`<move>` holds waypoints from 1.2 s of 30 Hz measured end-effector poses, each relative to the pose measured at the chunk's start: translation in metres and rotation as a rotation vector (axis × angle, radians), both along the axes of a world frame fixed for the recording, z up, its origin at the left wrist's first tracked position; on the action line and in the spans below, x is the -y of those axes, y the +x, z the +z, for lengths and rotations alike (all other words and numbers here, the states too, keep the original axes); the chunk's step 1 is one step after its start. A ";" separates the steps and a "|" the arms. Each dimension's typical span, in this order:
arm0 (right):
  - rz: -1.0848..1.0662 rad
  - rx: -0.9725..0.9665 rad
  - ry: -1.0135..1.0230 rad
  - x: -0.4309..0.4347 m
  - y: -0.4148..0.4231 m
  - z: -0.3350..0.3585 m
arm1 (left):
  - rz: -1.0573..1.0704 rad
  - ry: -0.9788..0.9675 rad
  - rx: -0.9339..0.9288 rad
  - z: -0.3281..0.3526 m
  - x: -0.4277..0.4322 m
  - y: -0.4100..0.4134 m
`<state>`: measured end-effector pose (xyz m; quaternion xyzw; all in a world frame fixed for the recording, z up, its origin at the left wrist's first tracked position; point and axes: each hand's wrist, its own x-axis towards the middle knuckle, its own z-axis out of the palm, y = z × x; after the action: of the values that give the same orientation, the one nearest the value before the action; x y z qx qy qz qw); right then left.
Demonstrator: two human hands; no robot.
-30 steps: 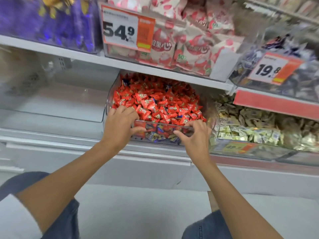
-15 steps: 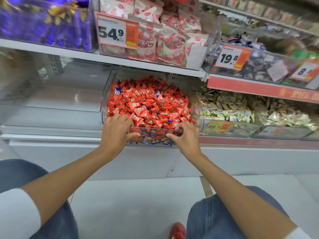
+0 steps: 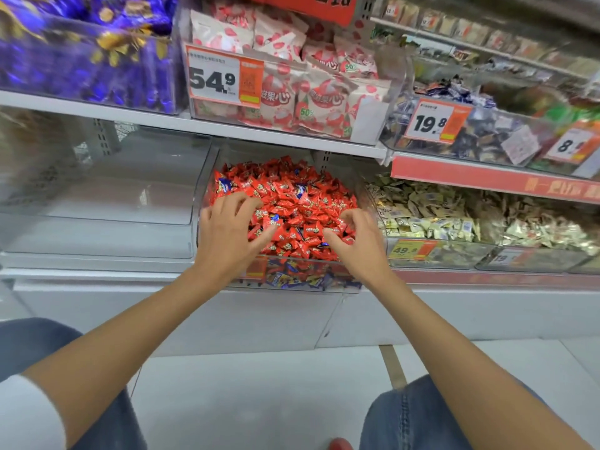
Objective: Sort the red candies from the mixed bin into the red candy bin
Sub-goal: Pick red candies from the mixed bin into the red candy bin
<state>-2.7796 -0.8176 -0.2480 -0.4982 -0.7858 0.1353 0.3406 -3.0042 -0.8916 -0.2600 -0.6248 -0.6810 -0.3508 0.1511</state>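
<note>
- Your left hand [image 3: 227,232] lies on the red candies [image 3: 292,203] at the 9 o'clock side of the heap. Its fingers are spread and bent into the wrappers, and I cannot tell whether it has hold of any.
- Your right hand [image 3: 354,245] sits at 4 o'clock with fingers curled tighter and thumb out. What it holds, if anything, is hidden too.
- The heap fills a clear bin [image 3: 212,164]. A few blue candies [image 3: 224,185] lie among the red, and more blue wrappers show through the front wall.
- At 12 o'clock a white shelf [image 3: 259,133] overhangs the back of the bin, carrying pink-and-white bags [image 3: 318,99] and a price tag [image 3: 214,79].
- At 9 o'clock a second clear bin [image 3: 97,203] stands just beside; at 3 o'clock lie pale candies [image 3: 438,219].
- At 6 o'clock there is open floor [image 3: 259,401] between your knees [image 3: 406,417].
</note>
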 end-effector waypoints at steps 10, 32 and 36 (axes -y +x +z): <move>0.197 0.452 -0.026 -0.079 -0.045 -0.007 | -0.091 -0.400 -0.217 0.014 -0.085 -0.025; 0.286 0.142 0.003 -0.062 -0.034 0.035 | -0.319 -0.044 0.090 0.037 -0.048 -0.022; 0.248 0.069 -0.056 -0.050 -0.039 0.050 | -0.320 -0.036 0.212 0.047 -0.039 -0.017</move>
<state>-2.8191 -0.7674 -0.1983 -0.4110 -0.8484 0.1811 0.2801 -3.0208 -0.8527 -0.2132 -0.6873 -0.5912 -0.4220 0.0095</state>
